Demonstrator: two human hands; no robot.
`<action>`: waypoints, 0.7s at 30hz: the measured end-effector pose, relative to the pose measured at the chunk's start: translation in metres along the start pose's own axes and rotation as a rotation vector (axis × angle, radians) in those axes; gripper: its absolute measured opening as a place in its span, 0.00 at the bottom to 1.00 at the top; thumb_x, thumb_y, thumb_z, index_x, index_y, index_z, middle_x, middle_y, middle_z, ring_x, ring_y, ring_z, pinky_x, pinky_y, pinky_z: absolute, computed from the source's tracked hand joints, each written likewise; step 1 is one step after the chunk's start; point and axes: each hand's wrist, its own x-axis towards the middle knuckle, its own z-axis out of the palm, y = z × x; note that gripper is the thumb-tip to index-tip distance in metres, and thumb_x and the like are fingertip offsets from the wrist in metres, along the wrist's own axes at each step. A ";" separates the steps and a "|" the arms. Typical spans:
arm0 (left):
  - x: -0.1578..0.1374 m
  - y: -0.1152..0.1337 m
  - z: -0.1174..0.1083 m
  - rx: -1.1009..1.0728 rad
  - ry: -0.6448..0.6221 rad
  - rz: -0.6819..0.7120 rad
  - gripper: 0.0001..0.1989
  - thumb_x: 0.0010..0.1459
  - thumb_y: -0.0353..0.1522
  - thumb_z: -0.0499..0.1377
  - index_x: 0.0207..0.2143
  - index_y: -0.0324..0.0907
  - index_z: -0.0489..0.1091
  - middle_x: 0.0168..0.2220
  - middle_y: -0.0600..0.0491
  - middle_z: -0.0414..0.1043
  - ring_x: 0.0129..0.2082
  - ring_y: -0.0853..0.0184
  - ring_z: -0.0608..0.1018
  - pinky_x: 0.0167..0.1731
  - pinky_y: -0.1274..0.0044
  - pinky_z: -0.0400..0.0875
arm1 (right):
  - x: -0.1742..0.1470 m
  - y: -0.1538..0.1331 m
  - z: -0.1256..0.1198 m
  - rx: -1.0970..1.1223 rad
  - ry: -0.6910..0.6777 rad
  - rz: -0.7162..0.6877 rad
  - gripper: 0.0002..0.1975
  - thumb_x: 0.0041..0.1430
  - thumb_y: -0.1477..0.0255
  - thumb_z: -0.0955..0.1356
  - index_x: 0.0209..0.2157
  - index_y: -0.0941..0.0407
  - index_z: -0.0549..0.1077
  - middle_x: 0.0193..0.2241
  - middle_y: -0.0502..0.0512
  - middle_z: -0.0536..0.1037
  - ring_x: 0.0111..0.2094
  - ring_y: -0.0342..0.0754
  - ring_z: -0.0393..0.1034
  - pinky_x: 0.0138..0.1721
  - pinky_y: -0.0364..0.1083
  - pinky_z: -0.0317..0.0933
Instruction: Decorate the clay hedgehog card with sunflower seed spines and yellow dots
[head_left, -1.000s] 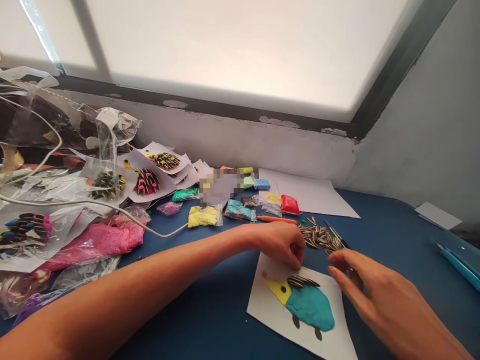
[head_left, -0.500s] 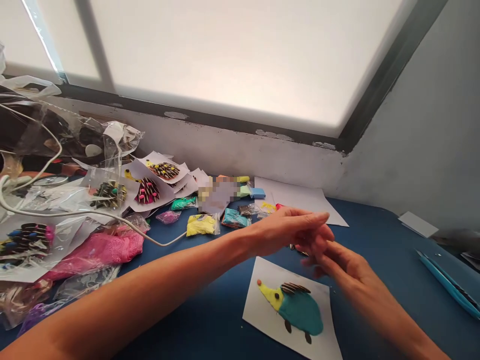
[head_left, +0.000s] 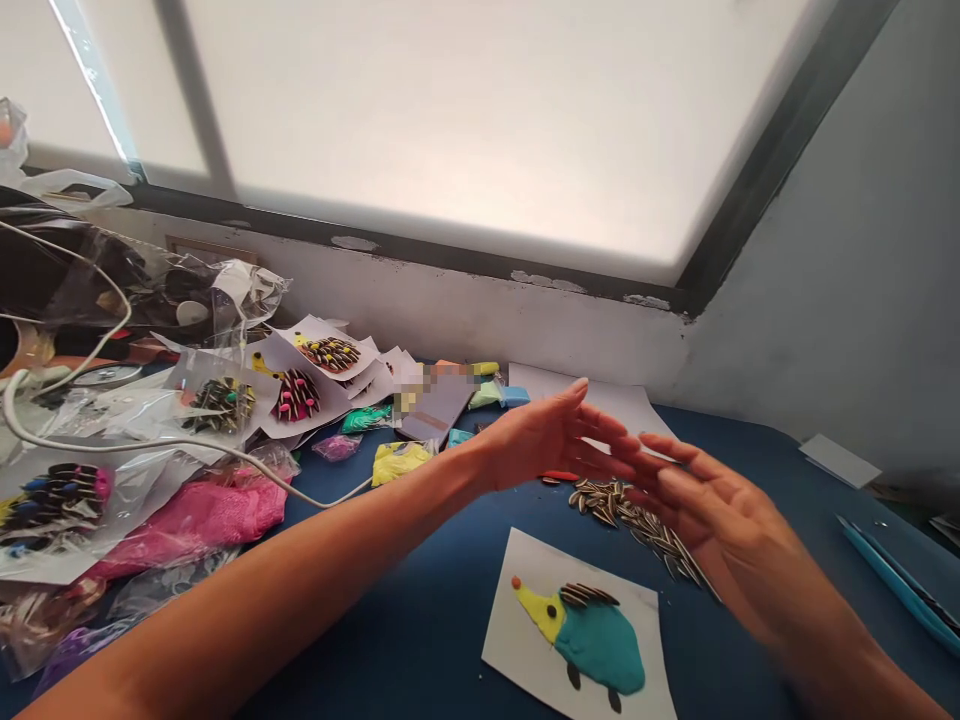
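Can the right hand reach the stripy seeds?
Probably yes: the right hand looks open and close to the stripy seeds, and nothing lies on top of the ones that show.

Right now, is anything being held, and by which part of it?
Nothing visible is held: left hand and right hand are open near the striped seeds.

The left hand (head_left: 551, 440) left its curl over the card's (head_left: 525, 650) far edge, the right hand (head_left: 739, 515) its place by the right edge; overlapping beyond the far edge, both then opened, uncovering seeds (head_left: 607, 502).
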 end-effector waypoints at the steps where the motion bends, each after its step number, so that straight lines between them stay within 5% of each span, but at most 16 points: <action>1: 0.000 0.000 -0.004 0.132 0.095 0.002 0.25 0.59 0.51 0.56 0.39 0.36 0.73 0.44 0.44 0.75 0.39 0.65 0.78 0.49 0.69 0.68 | 0.002 0.000 -0.007 -0.086 0.108 -0.040 0.20 0.45 0.55 0.75 0.38 0.52 0.77 0.39 0.55 0.81 0.39 0.49 0.75 0.43 0.47 0.70; 3: -0.001 -0.002 -0.009 0.408 0.185 -0.046 0.16 0.58 0.42 0.61 0.36 0.36 0.73 0.38 0.48 0.76 0.34 0.70 0.77 0.40 0.75 0.70 | 0.005 0.004 -0.021 -0.285 0.201 -0.104 0.21 0.43 0.50 0.74 0.24 0.54 0.74 0.26 0.52 0.78 0.29 0.45 0.71 0.32 0.42 0.68; 5: -0.002 -0.007 -0.010 0.657 0.147 -0.119 0.07 0.56 0.32 0.61 0.34 0.36 0.73 0.31 0.51 0.74 0.29 0.72 0.74 0.33 0.79 0.68 | 0.005 0.011 -0.032 -0.362 0.201 -0.101 0.23 0.40 0.51 0.75 0.18 0.54 0.69 0.17 0.47 0.70 0.22 0.42 0.64 0.25 0.40 0.64; 10: -0.003 -0.021 -0.003 1.207 0.028 -0.187 0.04 0.52 0.23 0.59 0.30 0.37 0.74 0.25 0.56 0.71 0.26 0.73 0.71 0.29 0.80 0.62 | 0.002 0.025 -0.042 -0.806 0.078 -0.102 0.21 0.51 0.50 0.67 0.21 0.54 0.71 0.17 0.48 0.69 0.19 0.42 0.59 0.19 0.40 0.54; 14: -0.005 -0.024 0.002 1.375 -0.068 -0.305 0.02 0.51 0.29 0.63 0.29 0.39 0.73 0.29 0.56 0.74 0.32 0.68 0.74 0.31 0.79 0.62 | 0.003 0.025 -0.046 -1.110 0.096 -0.165 0.22 0.56 0.51 0.60 0.22 0.52 0.71 0.16 0.49 0.70 0.18 0.45 0.62 0.20 0.43 0.55; 21: -0.007 -0.020 0.009 1.496 -0.114 -0.413 0.02 0.53 0.30 0.61 0.29 0.41 0.72 0.37 0.54 0.77 0.44 0.63 0.75 0.33 0.78 0.62 | 0.008 0.035 -0.050 -1.276 0.125 -0.212 0.14 0.53 0.59 0.59 0.22 0.51 0.67 0.20 0.52 0.73 0.19 0.48 0.64 0.21 0.45 0.53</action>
